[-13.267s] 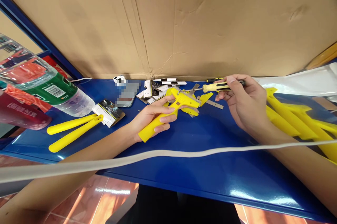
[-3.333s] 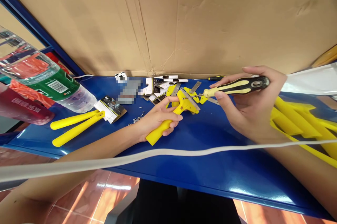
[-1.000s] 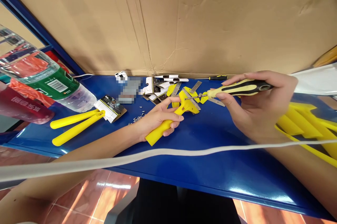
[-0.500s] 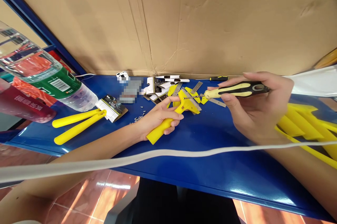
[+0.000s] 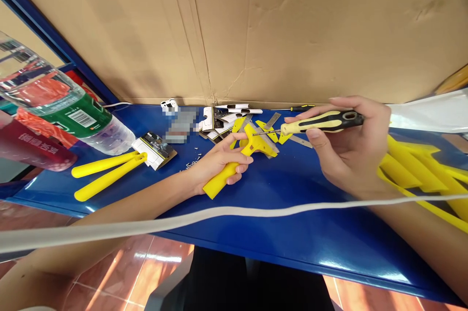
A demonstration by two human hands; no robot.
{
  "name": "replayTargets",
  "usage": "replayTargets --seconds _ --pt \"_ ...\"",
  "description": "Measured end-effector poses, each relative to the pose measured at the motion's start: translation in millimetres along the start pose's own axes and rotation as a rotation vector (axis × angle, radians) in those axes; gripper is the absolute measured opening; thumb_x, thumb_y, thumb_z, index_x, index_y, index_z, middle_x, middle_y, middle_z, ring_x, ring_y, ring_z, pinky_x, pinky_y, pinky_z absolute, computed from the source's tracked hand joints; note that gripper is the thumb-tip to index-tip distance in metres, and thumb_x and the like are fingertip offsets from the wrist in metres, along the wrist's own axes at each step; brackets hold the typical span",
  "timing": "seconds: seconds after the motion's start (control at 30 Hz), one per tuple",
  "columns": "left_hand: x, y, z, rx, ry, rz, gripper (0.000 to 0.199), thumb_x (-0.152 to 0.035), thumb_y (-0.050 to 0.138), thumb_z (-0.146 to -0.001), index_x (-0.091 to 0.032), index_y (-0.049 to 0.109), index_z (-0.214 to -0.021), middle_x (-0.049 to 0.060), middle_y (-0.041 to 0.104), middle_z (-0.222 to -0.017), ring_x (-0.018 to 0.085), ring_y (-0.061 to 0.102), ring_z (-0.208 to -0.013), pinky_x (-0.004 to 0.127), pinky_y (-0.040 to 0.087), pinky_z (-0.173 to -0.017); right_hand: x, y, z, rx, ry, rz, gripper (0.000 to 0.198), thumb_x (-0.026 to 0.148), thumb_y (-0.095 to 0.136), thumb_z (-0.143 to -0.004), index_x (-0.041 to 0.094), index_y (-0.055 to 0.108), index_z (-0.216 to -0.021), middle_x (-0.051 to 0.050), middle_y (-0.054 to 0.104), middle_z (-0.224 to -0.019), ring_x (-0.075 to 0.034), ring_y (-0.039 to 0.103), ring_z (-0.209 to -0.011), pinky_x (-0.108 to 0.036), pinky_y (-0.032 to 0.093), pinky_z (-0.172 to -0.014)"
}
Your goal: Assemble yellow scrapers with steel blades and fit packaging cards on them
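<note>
My left hand is wrapped round the yellow handle of a scraper, whose wide head and metal blade point away to the right. In my right hand is a black and cream screwdriver, held almost level with the fingers along its handle. Its shaft reaches left to the neck of the scraper, and the tip appears to meet the yellow plastic there. Behind the scraper head lie loose metal blades and yellow plastic pieces. Small screws and nuts are scattered beside my left wrist.
Two yellow-handled scrapers with a card lie left, near a water bottle and a red bottle. Packaging cards and another screwdriver sit by the cardboard wall. More yellow scrapers are piled right. A white cord crosses in front.
My right hand and the screwdriver have shifted slightly left, toward the scraper. My left hand keeps its grip on the scraper, almost unmoved.
</note>
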State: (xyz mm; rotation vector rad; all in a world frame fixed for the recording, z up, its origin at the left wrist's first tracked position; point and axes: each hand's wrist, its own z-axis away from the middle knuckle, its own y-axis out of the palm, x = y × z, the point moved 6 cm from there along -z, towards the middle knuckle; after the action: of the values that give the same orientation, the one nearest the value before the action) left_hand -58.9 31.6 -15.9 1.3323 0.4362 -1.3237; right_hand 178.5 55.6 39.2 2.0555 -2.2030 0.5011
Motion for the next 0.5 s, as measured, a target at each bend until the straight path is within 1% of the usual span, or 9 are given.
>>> replayTargets --seconds 0.1,0.17,0.27,0.33,0.4,0.43,0.5 --pt "1 -1 0 0.009 0.001 -0.014 0.069 -0.013 0.097 -0.079 -0.030 0.055 -0.131 -0.003 0.065 -0.100 0.005 0.052 -0.052 0.018 0.033 -0.040 0 -1 -2 -0.033 0.019 0.020 0.072 0.036 0.102 -0.091 0.037 0.066 -0.154 -0.005 0.087 -0.114 -0.031 0.091 -0.097 -0.049 0.080 -0.086" --pt "1 -1 0 0.010 0.001 -0.024 0.070 -0.013 0.097 -0.079 -0.030 0.054 -0.131 -0.002 0.066 -0.102 0.005 0.051 -0.051 0.018 0.033 -0.040 -3 -4 -2 -0.070 0.030 0.047 0.073 0.042 0.107 -0.085 0.035 0.071 -0.149 -0.004 0.084 -0.110 -0.030 0.090 -0.093 -0.044 0.079 -0.082" --pt "2 -1 0 0.019 0.006 -0.045 0.072 -0.014 0.098 -0.079 -0.031 0.054 -0.134 -0.002 0.067 -0.102 0.005 0.053 -0.051 0.018 0.035 -0.040 -7 -13 0 -0.175 0.011 0.134 0.072 0.051 0.112 -0.075 0.033 0.078 -0.136 -0.003 0.078 -0.106 -0.025 0.086 -0.081 -0.037 0.074 -0.067" --pt "2 0 0 0.034 0.007 -0.059 0.074 -0.017 0.098 -0.080 -0.032 0.053 -0.136 -0.005 0.064 -0.097 0.006 0.053 -0.049 0.018 0.036 -0.040 -11 -18 1 -0.228 0.013 0.194 0.068 0.051 0.113 -0.073 0.032 0.080 -0.130 -0.003 0.076 -0.106 -0.021 0.082 -0.076 -0.033 0.070 -0.061" --pt "3 0 0 0.046 0.004 -0.070 0.075 -0.019 0.098 -0.081 -0.033 0.052 -0.138 -0.008 0.060 -0.089 0.006 0.051 -0.047 0.018 0.036 -0.040 -14 -17 2 -0.207 0.043 0.174 0.061 0.046 0.109 -0.082 0.033 0.077 -0.133 -0.002 0.077 -0.105 -0.021 0.082 -0.079 -0.033 0.071 -0.065" --pt "3 1 1 0.048 0.002 -0.076 0.075 -0.019 0.098 -0.081 -0.033 0.052 -0.139 -0.008 0.059 -0.087 0.006 0.050 -0.046 0.018 0.036 -0.039 -16 -15 2 -0.170 0.067 0.128 0.058 0.042 0.104 -0.088 0.033 0.074 -0.137 -0.003 0.079 -0.106 -0.022 0.085 -0.084 -0.035 0.073 -0.071" --pt "3 1 1 0.046 0.001 -0.085 0.074 -0.018 0.097 -0.082 -0.033 0.051 -0.139 -0.008 0.060 -0.088 0.006 0.049 -0.045 0.019 0.037 -0.040 -17 -10 2 -0.083 0.116 0.011 0.056 0.037 0.095 -0.099 0.036 0.066 -0.147 -0.005 0.083 -0.118 -0.025 0.089 -0.096 -0.042 0.077 -0.085"
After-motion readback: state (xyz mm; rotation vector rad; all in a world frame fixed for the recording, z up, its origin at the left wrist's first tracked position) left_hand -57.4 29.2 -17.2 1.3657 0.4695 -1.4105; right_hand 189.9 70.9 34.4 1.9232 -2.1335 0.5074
